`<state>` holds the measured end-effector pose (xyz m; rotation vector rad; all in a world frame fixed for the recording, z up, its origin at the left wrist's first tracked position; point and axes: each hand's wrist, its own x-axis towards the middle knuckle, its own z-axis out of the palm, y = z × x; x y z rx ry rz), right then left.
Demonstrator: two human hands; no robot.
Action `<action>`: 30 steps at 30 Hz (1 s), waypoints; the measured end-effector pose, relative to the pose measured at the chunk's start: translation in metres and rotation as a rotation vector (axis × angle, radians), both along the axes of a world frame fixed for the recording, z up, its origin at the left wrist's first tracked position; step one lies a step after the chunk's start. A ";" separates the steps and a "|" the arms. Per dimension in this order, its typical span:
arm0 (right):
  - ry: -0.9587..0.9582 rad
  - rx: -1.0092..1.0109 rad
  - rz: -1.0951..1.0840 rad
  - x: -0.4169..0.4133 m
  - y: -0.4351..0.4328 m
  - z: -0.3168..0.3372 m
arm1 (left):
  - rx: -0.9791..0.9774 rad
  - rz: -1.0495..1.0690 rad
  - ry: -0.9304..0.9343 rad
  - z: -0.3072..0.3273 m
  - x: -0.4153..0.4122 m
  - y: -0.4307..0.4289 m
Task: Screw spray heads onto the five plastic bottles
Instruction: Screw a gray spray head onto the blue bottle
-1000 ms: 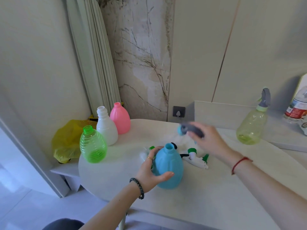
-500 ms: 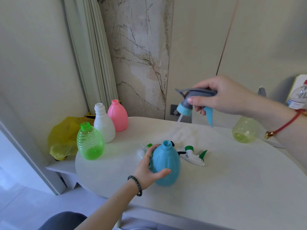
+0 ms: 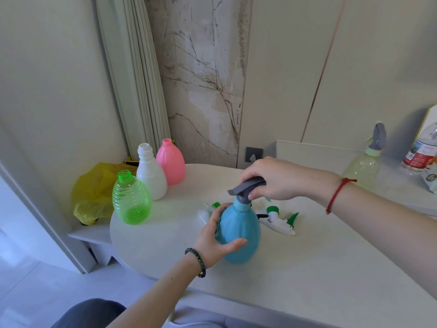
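Right hand (image 3: 279, 179) clamps a grey spray head (image 3: 247, 187) on the blue bottle (image 3: 238, 230), which the left hand (image 3: 216, 242) cups.
Behind the left fingers, a green-capped head (image 3: 214, 208) is mostly hidden; another head (image 3: 279, 218) lies just right, apparently unattached.

Your bare left hand (image 3: 214, 242) wears a thin gold ring and a dark beaded bracelet, your right hand (image 3: 279, 179) a red string at the wrist.
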<state>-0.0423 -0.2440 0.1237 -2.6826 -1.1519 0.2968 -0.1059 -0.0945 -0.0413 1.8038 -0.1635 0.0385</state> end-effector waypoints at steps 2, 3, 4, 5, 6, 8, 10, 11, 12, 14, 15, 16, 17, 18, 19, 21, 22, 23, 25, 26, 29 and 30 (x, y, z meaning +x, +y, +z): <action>-0.030 -0.042 0.008 0.001 0.002 0.003 | -0.001 -0.002 0.002 0.000 0.000 0.000; -0.035 -0.055 0.002 0.000 0.004 0.003 | -0.001 -0.003 0.002 0.000 0.000 0.000; -0.044 -0.070 -0.013 -0.001 0.007 0.003 | -0.001 -0.003 0.001 0.000 0.000 -0.001; -0.052 -0.079 -0.039 -0.002 0.009 0.002 | -0.001 -0.001 0.001 0.000 0.000 -0.001; -0.050 -0.081 -0.075 -0.003 0.012 0.000 | -0.002 0.001 0.000 0.000 0.000 -0.001; -0.031 -0.099 -0.138 -0.005 0.018 -0.003 | -0.002 0.002 -0.004 0.000 0.000 -0.002; -0.057 -0.149 -0.164 -0.009 0.026 -0.003 | -0.002 0.003 -0.007 -0.001 0.001 -0.002; -0.080 -0.175 -0.169 -0.009 0.028 0.000 | -0.003 0.004 -0.006 -0.001 0.000 -0.002; -0.083 -0.203 -0.171 -0.008 0.029 0.003 | -0.005 0.004 -0.004 0.000 0.000 -0.002; -0.029 -0.178 -0.137 -0.005 0.028 0.011 | -0.004 0.001 -0.003 0.000 -0.001 -0.001; -0.005 -0.154 -0.094 -0.003 0.025 0.017 | 0.000 0.000 -0.004 0.000 -0.001 -0.001; 0.015 -0.153 -0.035 -0.003 0.022 0.023 | 0.004 -0.001 -0.005 0.000 -0.001 -0.001; 0.036 -0.169 0.035 -0.003 0.017 0.027 | 0.007 -0.002 -0.005 0.000 0.000 -0.001; 0.029 -0.209 0.098 -0.003 0.013 0.030 | 0.008 -0.003 -0.004 0.001 0.000 -0.001; -0.009 -0.248 0.150 -0.004 0.011 0.031 | 0.008 -0.004 -0.003 0.000 0.000 -0.001; -0.117 -0.259 0.201 -0.002 0.010 0.024 | 0.003 -0.008 -0.006 0.000 0.000 -0.002; -0.164 -0.241 0.198 -0.001 0.010 0.020 | 0.004 -0.009 -0.008 0.000 0.000 -0.002; -0.196 -0.221 0.186 -0.001 0.012 0.018 | 0.008 -0.009 -0.009 0.000 0.000 -0.002; -0.208 -0.207 0.160 0.002 0.013 0.018 | 0.010 -0.010 -0.010 0.000 0.000 -0.002; -0.209 -0.215 0.162 0.004 0.014 0.017 | 0.011 -0.013 -0.011 0.000 -0.001 -0.001; -0.192 -0.228 0.178 0.008 0.014 0.014 | 0.023 -0.013 -0.012 0.000 -0.001 -0.001; -0.171 -0.228 0.176 0.008 0.014 0.012 | 0.027 -0.012 -0.012 0.000 -0.001 -0.001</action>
